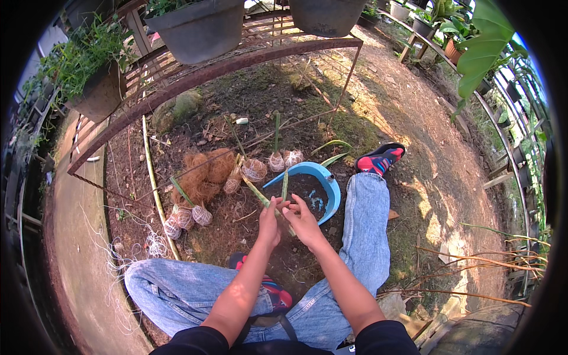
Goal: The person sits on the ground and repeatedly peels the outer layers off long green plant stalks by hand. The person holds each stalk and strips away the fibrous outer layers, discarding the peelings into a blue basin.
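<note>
My left hand [269, 224] grips a long, mottled green and yellowish leaf [256, 191], which slants up and to the left. Beside it, my right hand [303, 221] has its fingers partly spread, the fingertips close to those of the left. Whether it pinches anything is hidden. A second narrow green leaf [284, 185] rises just beyond the fingers; its lower end is hidden. Past my hands lies a blue plastic basin [330, 195] with a broken side and dark soil in it. String-wrapped fibre balls [254, 170] sit on the ground behind, some with an upright leaf.
Brown coconut fibre [206, 171] is heaped left of the basin. More wrapped balls [202, 215] lie nearer, by loose white string [156, 244] and a long stick [153, 177]. A rusty metal rack [213, 66] holding pots [195, 31] stands ahead. My jeans-clad legs [366, 222] flank the work.
</note>
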Tool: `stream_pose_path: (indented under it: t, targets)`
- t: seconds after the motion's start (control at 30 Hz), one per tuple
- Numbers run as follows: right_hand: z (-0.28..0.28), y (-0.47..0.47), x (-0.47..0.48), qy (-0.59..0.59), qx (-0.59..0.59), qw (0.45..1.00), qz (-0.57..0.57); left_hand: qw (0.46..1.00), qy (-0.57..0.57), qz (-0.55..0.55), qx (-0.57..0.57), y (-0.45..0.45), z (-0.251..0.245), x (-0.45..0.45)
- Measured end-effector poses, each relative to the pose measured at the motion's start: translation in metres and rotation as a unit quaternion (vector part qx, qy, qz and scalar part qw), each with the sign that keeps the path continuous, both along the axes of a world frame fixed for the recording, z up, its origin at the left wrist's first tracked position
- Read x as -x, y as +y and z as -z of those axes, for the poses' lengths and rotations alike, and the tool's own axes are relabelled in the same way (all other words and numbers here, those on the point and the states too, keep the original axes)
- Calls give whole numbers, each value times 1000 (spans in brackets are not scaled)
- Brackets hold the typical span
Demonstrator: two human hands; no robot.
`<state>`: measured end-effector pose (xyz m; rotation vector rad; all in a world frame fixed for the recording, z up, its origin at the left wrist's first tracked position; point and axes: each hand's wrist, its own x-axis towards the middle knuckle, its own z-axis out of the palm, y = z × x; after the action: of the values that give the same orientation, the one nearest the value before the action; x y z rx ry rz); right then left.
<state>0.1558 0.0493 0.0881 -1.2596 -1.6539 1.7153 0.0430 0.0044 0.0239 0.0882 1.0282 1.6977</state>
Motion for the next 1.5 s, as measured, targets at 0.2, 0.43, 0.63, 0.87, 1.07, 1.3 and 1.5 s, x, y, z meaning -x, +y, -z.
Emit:
stream_pose_path:
  t: [0.2, 0.43, 0.63, 0.87, 1.07, 1.3, 1.5]
  targets:
    - [24, 13, -14, -62, -144, 987, 21, 993, -40, -71, 81, -1, 15, 7]
    - [48, 6, -12, -80, -25, 994, -67, 995, -22, -91, 41, -2, 7, 13]
    - [43, -12, -3, -22, 58, 995, -78, 995, -12, -94, 15, -4, -13, 16]
    - [13, -16, 4, -86, -8, 987, -138, 986, 36, -165, 6, -4, -4, 19]
    - [29, -15, -3, -13, -52, 982, -179, 982, 150, -119, 2, -3, -10, 18]
    - [39, -20, 3, -14, -200, 972, -123, 992, -37, -109, -56, 0, -5, 8]
    - [32, 12, -8, -96, -267, 947, -153, 992, -10, -123, -26, 1, 7, 19]
